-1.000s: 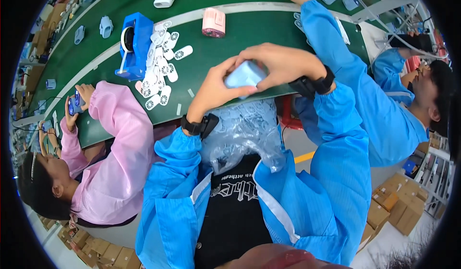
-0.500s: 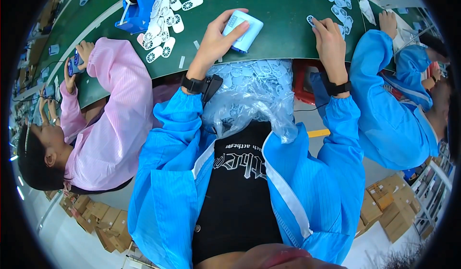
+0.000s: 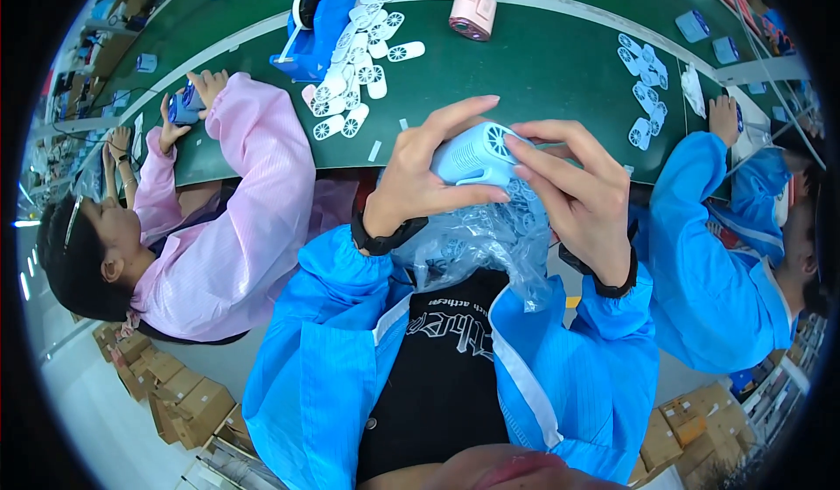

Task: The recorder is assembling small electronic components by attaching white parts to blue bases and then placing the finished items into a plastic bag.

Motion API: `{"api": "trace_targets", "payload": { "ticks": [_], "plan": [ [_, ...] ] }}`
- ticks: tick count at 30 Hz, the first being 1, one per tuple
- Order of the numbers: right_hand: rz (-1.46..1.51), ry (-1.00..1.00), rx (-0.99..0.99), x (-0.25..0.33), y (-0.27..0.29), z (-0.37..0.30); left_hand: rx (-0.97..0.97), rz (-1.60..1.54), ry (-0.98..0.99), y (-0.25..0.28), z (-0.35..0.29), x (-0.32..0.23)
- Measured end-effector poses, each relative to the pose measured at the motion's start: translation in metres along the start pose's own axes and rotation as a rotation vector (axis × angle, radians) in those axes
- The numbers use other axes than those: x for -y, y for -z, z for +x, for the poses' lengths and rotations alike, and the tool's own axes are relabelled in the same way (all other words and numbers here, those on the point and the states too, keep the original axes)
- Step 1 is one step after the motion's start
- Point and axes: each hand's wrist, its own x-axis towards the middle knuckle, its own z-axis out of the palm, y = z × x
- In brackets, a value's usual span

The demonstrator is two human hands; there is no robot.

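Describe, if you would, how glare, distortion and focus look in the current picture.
In the head view, the lens bends the green table into an arc and the corners go black; also in the head view, glare whitens folds of the plastic bag, while the light blue device looks fairly sharp.

Blue housing (image 3: 464,161): left end concealed within the left hand (image 3: 416,164). Grille (image 3: 497,139): right edge partly covered by fingertips of the right hand (image 3: 584,191). Clear bag (image 3: 477,249), below the fingers: upper part obscured by both hands. Tape dispenser (image 3: 325,31), beyond the left fingers: top cropped. Co-worker (image 3: 722,293) right of the fingers: head cropped.
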Motion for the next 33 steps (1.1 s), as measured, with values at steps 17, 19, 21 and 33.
{"api": "trace_targets", "payload": {
  "ticks": [17,19,21,33],
  "plan": [
    [-0.007,-0.105,0.104,-0.008,0.006,0.004,0.081,0.153,-0.225,0.004,0.008,0.015],
    [0.004,-0.054,0.188,-0.018,0.009,0.005,0.024,0.12,-0.129,0.002,0.005,0.014],
    [-0.009,-0.045,0.138,-0.016,-0.01,0.004,-0.1,0.07,0.061,0.0,0.003,0.01],
    [0.017,0.005,-0.137,-0.038,-0.041,-0.018,-0.353,-0.345,-0.062,-0.034,0.018,0.002]
  ]
}}
